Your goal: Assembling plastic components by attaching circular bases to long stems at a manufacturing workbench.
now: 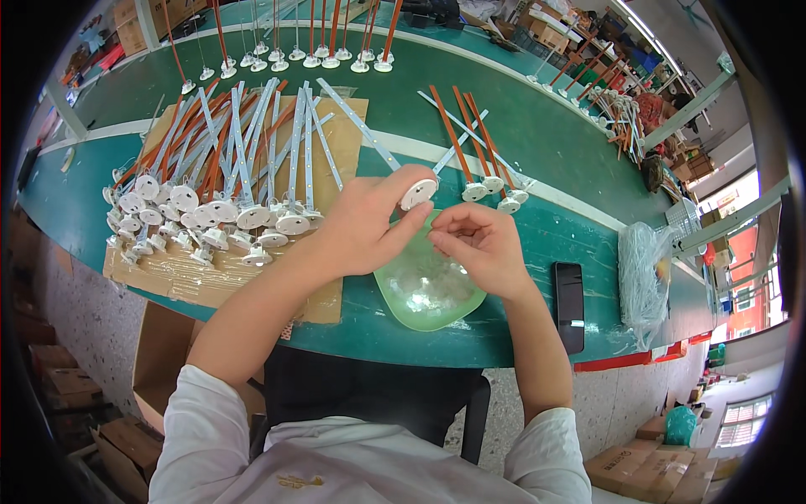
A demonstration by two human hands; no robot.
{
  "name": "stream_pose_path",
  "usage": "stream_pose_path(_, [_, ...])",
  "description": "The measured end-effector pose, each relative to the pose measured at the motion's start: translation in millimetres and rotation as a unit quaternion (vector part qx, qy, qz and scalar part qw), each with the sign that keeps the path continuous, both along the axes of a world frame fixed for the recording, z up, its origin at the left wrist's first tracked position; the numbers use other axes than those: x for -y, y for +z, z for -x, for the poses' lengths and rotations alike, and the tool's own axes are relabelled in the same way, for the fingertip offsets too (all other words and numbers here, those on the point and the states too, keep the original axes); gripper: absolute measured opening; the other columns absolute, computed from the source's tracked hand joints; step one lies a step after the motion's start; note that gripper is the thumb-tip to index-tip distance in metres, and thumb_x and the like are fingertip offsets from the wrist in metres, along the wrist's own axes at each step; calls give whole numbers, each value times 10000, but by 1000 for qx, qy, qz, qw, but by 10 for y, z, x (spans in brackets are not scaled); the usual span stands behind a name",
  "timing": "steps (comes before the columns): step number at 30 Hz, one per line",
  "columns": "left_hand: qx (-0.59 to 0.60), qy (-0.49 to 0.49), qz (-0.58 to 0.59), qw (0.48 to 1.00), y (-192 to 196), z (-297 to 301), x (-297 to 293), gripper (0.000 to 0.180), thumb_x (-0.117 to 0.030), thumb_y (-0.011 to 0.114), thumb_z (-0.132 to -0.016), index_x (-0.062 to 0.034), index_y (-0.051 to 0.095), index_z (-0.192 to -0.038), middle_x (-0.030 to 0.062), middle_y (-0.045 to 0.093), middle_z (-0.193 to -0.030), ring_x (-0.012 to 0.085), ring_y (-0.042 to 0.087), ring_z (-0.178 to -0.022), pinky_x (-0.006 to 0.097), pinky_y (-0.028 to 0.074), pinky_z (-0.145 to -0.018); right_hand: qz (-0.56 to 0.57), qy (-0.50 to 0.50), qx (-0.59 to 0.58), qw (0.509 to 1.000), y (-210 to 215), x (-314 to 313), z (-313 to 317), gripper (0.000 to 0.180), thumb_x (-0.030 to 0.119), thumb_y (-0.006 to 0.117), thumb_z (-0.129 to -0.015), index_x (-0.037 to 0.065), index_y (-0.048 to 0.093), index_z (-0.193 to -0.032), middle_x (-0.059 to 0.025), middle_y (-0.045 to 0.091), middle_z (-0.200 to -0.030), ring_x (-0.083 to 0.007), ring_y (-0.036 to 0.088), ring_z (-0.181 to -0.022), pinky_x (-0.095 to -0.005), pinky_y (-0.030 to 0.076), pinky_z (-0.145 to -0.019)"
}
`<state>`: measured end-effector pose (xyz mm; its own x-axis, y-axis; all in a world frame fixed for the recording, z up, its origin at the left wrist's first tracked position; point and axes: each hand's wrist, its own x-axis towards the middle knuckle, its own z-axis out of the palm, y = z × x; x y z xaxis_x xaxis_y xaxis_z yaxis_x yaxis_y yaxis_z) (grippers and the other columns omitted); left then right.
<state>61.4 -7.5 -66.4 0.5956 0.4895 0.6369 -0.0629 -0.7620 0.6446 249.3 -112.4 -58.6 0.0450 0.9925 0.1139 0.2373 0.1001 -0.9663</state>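
Note:
My left hand [369, 225] is closed around an LED strip lamp, its thumb and fingers gripping the round white base [417, 195]. From that base the pale strip [359, 126] points up and to the left. Just right of it, my right hand [485, 250] is pinched; anything between the fingertips is too small to make out. Beneath both hands sits a translucent green bowl [413, 317] with small shiny clear pieces inside, partly hidden by the hands. Several similar lamps [475, 191], with orange-brown or pale strips, lie just beyond my right hand.
On the left, a large pile of lamps [222, 210] covers a cardboard sheet [197, 281]. More lamps [333, 60] stand upright along the raised green shelf. To the right are a black phone [568, 304] and a clear plastic bag [645, 281]. An open carton [168, 357] stands below the table.

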Motion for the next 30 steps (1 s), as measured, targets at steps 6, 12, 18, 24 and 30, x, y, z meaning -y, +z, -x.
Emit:
stream_pose_path(6, [7, -12, 4, 1000, -49, -50, 30, 543, -82, 643, -928, -31, 425, -1423, 202, 668, -900, 410, 666, -785, 446, 520, -681, -169, -107, 63, 978, -6, 23, 100, 116, -75, 725, -862, -44, 714, -973, -87, 729, -904, -125, 699, -778, -241, 575, -698])
stream_pose_path(12, [-48, 18, -74, 996, -189, -106, 86, 647, -88, 638, -951, -18, 326, -1514, 227, 670, -920, 451, 659, -778, 509, 518, -658, -300, -157, 205, 918, -1, 23, 175, 112, -72, 755, -816, -41, 735, -922, -106, 748, -876, -132, 716, -749, -245, 579, -687])
stream_pose_path(18, [-68, 7, -49, 996, -198, -108, 126, 625, -118, 646, -954, -24, 363, -1504, 195, 672, -817, 437, 661, -708, 515, 511, -606, -337, -165, 269, 887, 7, 23, 195, 129, -72, 764, -783, -19, 734, -896, -107, 747, -839, -155, 723, -711, -245, 563, -663])
stream_pose_path(24, [-79, 6, -64, 995, -224, -98, 85, 601, -104, 661, -938, 24, 400, -1464, 195, 664, -787, 430, 656, -691, 489, 505, -585, -345, -125, 334, 868, 24, -14, 186, 164, -83, 753, -773, -10, 741, -919, -122, 740, -853, -214, 722, -749, -266, 553, -674])
stream_pose_path(30, [-66, -29, -58, 996, -210, -83, 14, 664, -22, 666, -918, -50, 373, -1513, 169, 686, -875, 398, 672, -769, 440, 526, -653, -302, -80, 331, 891, 83, 14, 94, 184, -90, 743, -783, -27, 742, -956, -131, 741, -924, -219, 716, -805, -280, 556, -713])
